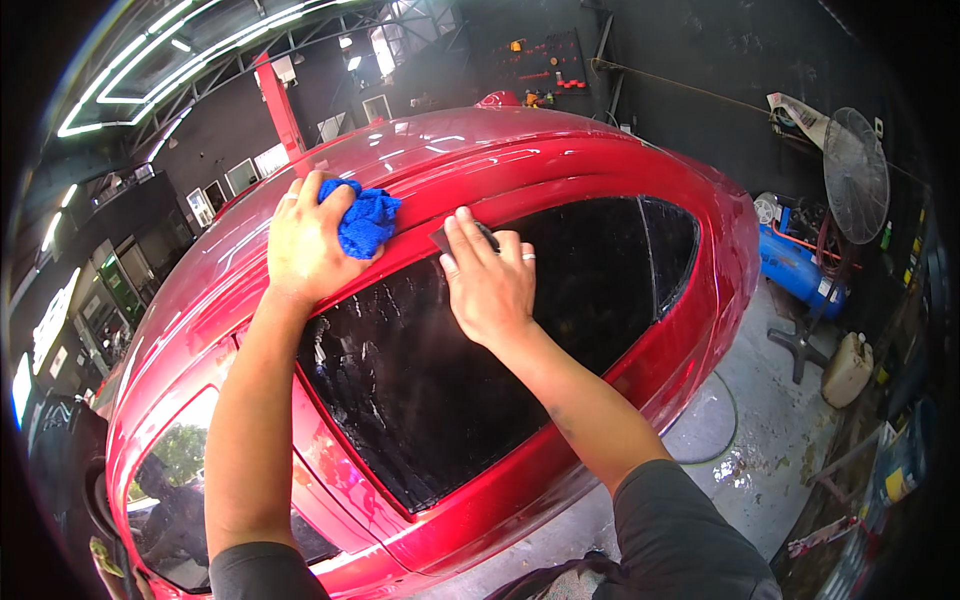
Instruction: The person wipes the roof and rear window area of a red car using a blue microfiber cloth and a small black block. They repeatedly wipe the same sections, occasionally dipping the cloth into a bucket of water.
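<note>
Left hand (315, 235) clutches a crumpled bright-blue cloth (368, 222) by the roof edge of a glossy red metal car (520, 160); right hand (490, 285), nearer the streaked black glass side window (400, 400), grips a thin dark flat tool (488, 236) at its top edge. That pane runs its long axis from below the left hand rightward past the right, with wet grey floor (770, 390) and a blue cylindrical tank (795, 264) farther right

Crumpled blue cloth (368, 222), dark scraper (488, 236), black window (585, 270) — streaked
</note>
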A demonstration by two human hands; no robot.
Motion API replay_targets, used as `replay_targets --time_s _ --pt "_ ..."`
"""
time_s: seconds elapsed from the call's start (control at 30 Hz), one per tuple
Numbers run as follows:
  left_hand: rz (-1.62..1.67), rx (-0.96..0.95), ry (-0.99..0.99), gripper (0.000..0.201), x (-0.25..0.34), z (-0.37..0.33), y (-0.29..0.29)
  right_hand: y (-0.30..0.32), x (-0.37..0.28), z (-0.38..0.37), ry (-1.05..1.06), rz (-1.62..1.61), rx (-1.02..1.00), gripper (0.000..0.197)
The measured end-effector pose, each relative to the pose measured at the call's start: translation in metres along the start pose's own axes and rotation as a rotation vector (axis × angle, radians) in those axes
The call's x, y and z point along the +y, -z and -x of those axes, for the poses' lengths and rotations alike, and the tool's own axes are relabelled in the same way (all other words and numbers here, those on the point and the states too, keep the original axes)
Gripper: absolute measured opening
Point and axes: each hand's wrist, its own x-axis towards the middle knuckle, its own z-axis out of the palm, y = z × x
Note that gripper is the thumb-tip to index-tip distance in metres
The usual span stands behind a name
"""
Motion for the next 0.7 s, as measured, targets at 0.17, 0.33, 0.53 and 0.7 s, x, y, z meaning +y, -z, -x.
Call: replay_targets --time_s 0.17,0.33,0.53,0.7 --pt "0.006 -0.033 0.013 0.059 -0.004 0.005 0.012 0.029 0.117 -0.026 -0.136 0.171 -0.168 0.041" --pt "0.019 -0.043 0.028 0.058 0.002 0.003 0.008 0.021 0.123 -0.028 -0.237 0.160 -0.167 0.043" --pt "-0.010 -0.063 0.059 0.065 0.001 0.003 0.009 0.022 0.053 -0.016 0.091 -0.010 -0.095 0.047" --pt "0.015 -0.064 0.047 0.059 0.006 -0.001 0.010 0.020 0.193 -0.017 -0.227 0.266 -0.093 0.041"
